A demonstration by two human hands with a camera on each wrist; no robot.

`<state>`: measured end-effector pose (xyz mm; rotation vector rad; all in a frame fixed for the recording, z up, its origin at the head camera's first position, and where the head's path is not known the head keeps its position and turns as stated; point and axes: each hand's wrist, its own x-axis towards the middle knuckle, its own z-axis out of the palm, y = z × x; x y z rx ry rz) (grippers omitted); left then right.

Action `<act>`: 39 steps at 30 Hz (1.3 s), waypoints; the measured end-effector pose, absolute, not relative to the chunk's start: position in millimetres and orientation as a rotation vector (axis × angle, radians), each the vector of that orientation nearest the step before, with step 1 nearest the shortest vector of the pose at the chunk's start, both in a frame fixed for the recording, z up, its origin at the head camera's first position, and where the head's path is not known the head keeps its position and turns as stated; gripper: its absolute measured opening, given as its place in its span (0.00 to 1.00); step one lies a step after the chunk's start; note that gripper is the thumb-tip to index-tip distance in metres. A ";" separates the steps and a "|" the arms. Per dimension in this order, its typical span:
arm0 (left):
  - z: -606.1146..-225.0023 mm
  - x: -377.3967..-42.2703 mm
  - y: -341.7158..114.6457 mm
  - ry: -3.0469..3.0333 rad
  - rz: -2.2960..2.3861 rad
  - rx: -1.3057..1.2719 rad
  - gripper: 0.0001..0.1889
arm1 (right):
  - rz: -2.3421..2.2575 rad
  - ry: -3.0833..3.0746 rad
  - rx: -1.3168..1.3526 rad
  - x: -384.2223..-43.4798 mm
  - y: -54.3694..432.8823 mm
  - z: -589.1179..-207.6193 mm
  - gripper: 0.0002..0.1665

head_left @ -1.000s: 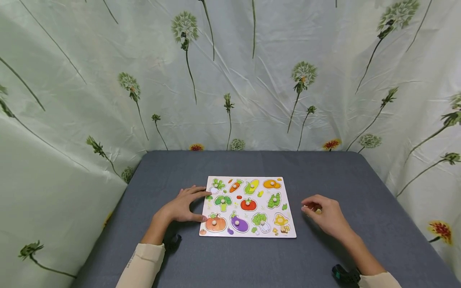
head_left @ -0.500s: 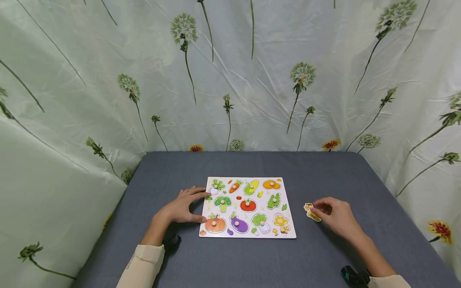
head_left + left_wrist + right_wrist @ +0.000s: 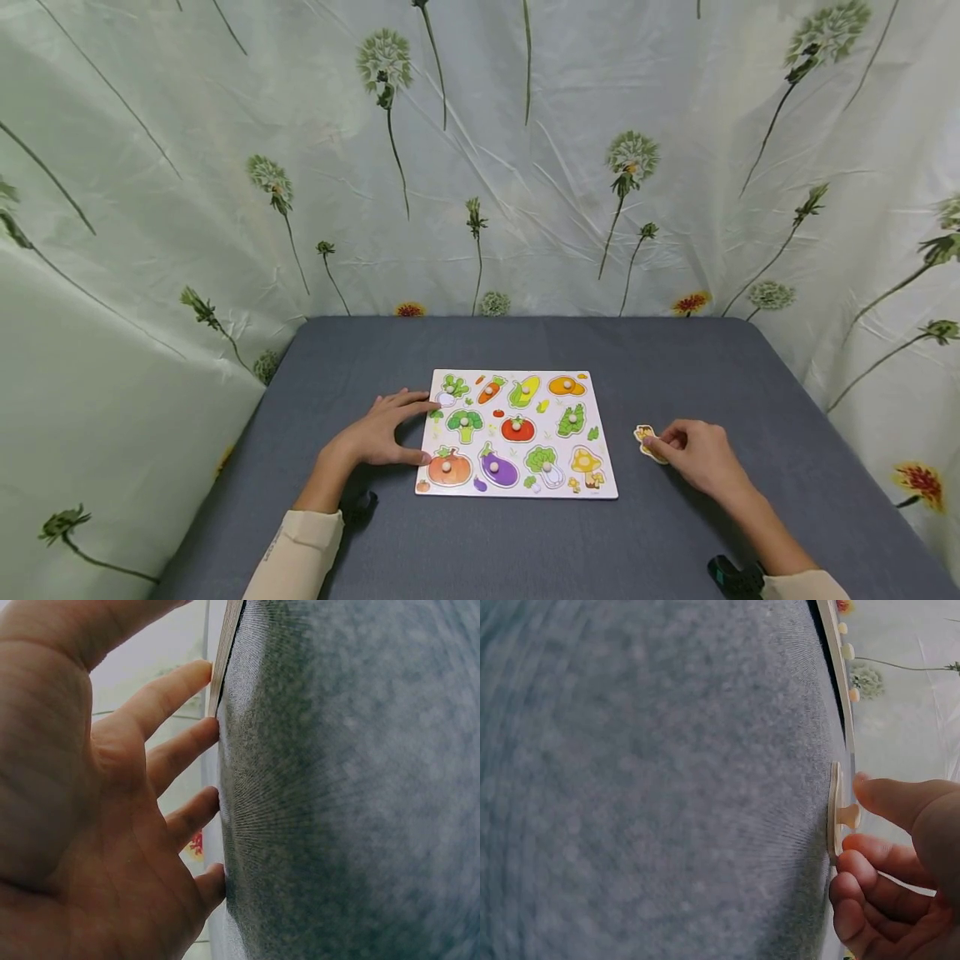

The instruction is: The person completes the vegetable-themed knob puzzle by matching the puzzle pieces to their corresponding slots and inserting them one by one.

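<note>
A white knob puzzle board [image 3: 551, 492] with vegetable pictures lies flat on the table. My left hand [image 3: 382, 429] is at its left edge, thumb and fingers spread, fingertips right at the rim; in the left wrist view the fingers [image 3: 184, 682] meet the board's wooden side. To the right of the board, a small yellow mushroom puzzle piece [image 3: 645, 434] lies knob up on the cloth. Over it is my right hand [image 3: 701, 458]. In the right wrist view the piece's wooden knob [image 3: 849, 816] stands between thumb and index finger, with gaps on both sides. The hand partly covers the piece in the head view.
A dark grey cloth covers the table [image 3: 525, 550]. Behind it hangs a pale curtain [image 3: 540, 208] with dandelion prints. On the board, most pictures carry a round knob; the mushroom shape [image 3: 585, 461] at lower right shows none.
The mushroom piece, mostly hidden in my right fingers a second ago, now lies on the table. My right hand has lowered slightly rightward and loosened. Left hand and board stay put.
</note>
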<state>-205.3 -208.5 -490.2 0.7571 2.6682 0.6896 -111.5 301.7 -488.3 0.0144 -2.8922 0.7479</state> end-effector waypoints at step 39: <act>-491.2 -205.8 -208.3 2.672 0.664 0.753 0.45 | 0.819 -2.544 0.262 -106.9 277.1 -479.4 0.10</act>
